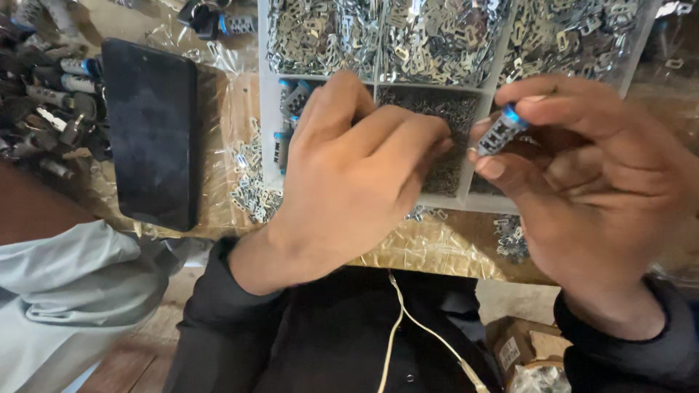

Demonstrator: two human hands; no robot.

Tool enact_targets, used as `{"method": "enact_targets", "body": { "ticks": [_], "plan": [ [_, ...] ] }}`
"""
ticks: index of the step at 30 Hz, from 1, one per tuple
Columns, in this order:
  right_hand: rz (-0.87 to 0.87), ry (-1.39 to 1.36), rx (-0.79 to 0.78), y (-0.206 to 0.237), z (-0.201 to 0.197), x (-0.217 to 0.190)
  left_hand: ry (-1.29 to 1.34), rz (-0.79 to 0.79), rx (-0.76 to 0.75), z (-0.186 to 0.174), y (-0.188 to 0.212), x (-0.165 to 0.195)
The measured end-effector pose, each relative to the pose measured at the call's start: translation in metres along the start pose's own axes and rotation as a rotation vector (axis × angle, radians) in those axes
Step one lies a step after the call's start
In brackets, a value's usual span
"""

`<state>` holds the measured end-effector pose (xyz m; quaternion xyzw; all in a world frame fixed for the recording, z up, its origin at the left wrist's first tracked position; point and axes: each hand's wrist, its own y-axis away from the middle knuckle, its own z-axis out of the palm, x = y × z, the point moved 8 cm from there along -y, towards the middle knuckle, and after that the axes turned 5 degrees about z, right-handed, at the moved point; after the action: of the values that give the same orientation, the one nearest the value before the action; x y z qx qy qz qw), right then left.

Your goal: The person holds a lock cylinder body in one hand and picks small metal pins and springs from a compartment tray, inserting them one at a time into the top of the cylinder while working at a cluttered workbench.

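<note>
The small metal cylinder (502, 131) with a blue ring near its top is sitting in the right hand (590, 182). The thumb and first fingers (542, 91) of that hand are closing tight on it, and it is tilting a little. It is hanging just over the front edge of the white tray (268, 109), above the middle box of tiny dark bits (429, 116).

The left hand (357, 175) is resting just beside the cylinder, over the same tray. Its fingers are curling together at the tips, right next to the cylinder. I cannot tell if they are pinching anything.

Behind the hands, the back boxes of the tray are holding heaps of shiny flat metal pieces (437, 36). A box at the left side of the tray is holding more cylinders with blue rings (287, 102).

In front of the tray and to its left, loose shiny pieces (251, 185) are lying on crinkly clear plastic (429, 247) that is covering the table. Further left of the tray, a black phone (151, 131) is lying flat with a dark screen. Beyond it, a pile of grey cylinders (51, 94) is lying at the far left.

A thin white cord (397, 320) is hanging down the person's dark clothes, nearer than the tray.
</note>
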<state>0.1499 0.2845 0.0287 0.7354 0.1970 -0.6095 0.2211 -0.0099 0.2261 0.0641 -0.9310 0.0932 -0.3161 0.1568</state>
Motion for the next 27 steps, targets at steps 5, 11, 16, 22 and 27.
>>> {"method": "enact_targets", "body": {
  "ticks": [5, 11, 16, 22, 27],
  "plan": [
    [-0.071, 0.217, -0.013, 0.002, 0.004, -0.010, 0.293, -0.196, 0.122, -0.004, 0.010, -0.010],
    [-0.061, 0.194, 0.044, 0.000, 0.003, -0.013, 0.028, -0.031, -0.035, 0.010, 0.006, 0.000],
    [-0.059, 0.223, 0.032, -0.002, 0.005, -0.015, 0.313, -0.165, 0.105, -0.002, 0.017, -0.011],
    [-0.062, 0.227, 0.014, -0.004, 0.008, -0.017, 0.486, -0.229, 0.102, -0.003, 0.022, -0.016],
    [-0.038, 0.217, 0.040, -0.003, 0.008, -0.019, 0.265, -0.134, 0.128, -0.005, 0.009, -0.009]
  ]
}}
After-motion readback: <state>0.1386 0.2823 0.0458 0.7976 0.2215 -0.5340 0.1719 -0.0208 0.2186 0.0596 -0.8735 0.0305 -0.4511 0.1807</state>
